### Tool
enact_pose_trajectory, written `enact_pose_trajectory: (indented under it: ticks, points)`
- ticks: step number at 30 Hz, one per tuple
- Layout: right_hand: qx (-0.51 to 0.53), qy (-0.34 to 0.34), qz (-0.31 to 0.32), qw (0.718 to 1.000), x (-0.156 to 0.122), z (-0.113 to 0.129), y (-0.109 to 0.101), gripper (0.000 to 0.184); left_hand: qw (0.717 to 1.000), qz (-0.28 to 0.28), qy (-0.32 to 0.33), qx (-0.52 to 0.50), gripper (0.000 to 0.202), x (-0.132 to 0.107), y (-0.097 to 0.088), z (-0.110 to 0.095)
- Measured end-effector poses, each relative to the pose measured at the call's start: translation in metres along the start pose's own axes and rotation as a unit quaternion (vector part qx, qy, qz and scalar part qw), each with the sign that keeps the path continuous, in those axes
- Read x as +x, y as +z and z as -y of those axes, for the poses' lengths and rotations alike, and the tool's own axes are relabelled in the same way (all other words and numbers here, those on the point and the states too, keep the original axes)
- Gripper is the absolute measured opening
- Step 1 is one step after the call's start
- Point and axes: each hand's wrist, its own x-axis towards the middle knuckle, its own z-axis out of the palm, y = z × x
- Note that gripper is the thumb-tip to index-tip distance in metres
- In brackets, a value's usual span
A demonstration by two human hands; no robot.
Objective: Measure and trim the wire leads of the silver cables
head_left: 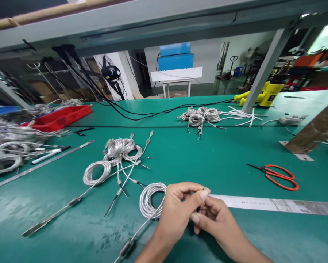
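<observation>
My left hand and my right hand meet low in the middle over the green mat, fingers pinched together on the dark end of a thin wire. That wire belongs to a silver braided cable coil lying just left of my left hand, its probe end trailing toward the near edge. A steel ruler lies flat on the mat directly behind my right hand.
Orange-handled scissors lie at the right. Several more cable coils sit ahead at left, another bunch farther back, a heap at far left by a red tray. A yellow heat gun stands at back right.
</observation>
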Motion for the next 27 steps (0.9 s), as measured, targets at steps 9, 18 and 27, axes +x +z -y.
enact_pose_trajectory:
  ticks: [9, 18, 27]
  points:
    - [-0.013, 0.003, -0.030, 0.999, 0.005, -0.001, -0.003, 0.025, 0.998, 0.028, -0.020, 0.055, 0.022, 0.012, -0.015, 0.007]
    - [-0.018, -0.003, -0.029, 0.999, 0.002, -0.001, -0.002, 0.025, 0.995, 0.025, -0.027, 0.093, 0.024, 0.012, -0.015, 0.005]
    - [-0.038, -0.007, -0.029, 0.999, 0.004, 0.002, -0.006, 0.026, 0.995, 0.028, -0.028, 0.091, 0.022, 0.014, -0.018, 0.011]
